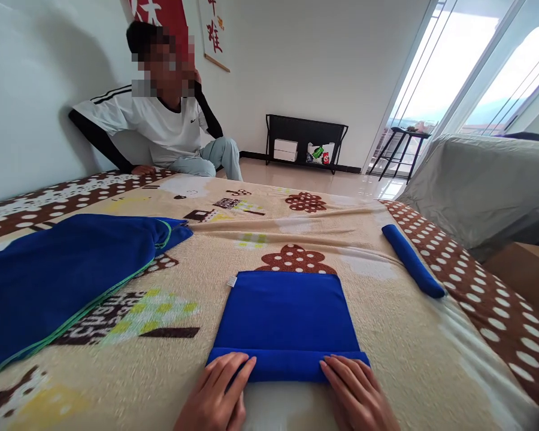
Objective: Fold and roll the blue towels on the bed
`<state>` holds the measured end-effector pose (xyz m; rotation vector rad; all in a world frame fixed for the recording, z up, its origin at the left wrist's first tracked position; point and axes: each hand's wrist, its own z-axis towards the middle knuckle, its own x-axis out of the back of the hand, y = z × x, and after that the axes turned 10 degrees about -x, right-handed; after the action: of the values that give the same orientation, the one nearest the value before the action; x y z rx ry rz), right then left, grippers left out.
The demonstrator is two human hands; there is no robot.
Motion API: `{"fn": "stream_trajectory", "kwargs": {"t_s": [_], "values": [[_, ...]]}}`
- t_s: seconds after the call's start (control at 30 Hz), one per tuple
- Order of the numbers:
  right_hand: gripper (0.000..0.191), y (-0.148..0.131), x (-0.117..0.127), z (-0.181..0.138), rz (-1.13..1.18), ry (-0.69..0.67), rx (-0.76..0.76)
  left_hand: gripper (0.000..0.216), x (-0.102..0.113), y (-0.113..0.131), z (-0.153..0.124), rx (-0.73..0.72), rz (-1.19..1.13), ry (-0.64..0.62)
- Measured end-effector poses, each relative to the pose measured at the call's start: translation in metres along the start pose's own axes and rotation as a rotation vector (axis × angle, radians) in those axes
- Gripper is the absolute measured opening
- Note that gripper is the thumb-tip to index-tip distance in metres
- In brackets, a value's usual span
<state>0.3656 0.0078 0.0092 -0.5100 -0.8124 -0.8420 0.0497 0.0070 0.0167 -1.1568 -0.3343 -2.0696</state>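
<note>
A blue cloth (287, 308) lies flat in front of me, with a small white tag at its far left corner. Its near edge is turned over into a flat fold. On the left end of that fold my left hand (222, 389) rests, fingers over the top and thumb on the near side. My right hand (354, 389) grips the right end in the same way. Off to the right lies a rolled blue cloth (412, 261). A larger blue cloth with green edging (72, 275) is heaped on the left.
Everything lies on a patterned beige blanket (341, 293) with brown polka-dot borders. A person (170, 126) sits at the far left edge, one hand on the blanket. Beyond are a black rack (305, 134), a stool (402, 146), a covered piece of furniture (485, 179) and a cardboard box (525, 269).
</note>
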Motion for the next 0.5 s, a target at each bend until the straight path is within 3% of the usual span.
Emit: {"fn": "stream_trajectory", "kwargs": {"t_s": [0.1,0.33,0.5], "values": [[0.069,0.006,-0.007,-0.010,-0.067,-0.016,-0.027,0.053,-0.007,-0.004,-0.005,0.007,0.018,-0.006],[0.049,0.012,-0.010,-0.003,-0.089,-0.079,-0.194,0.047,-0.026,-0.010,0.006,0.094,0.161,0.068],[0.048,0.034,0.000,-0.019,-0.146,0.000,-0.137,0.052,-0.019,-0.027,-0.013,0.093,0.137,0.004]]}}
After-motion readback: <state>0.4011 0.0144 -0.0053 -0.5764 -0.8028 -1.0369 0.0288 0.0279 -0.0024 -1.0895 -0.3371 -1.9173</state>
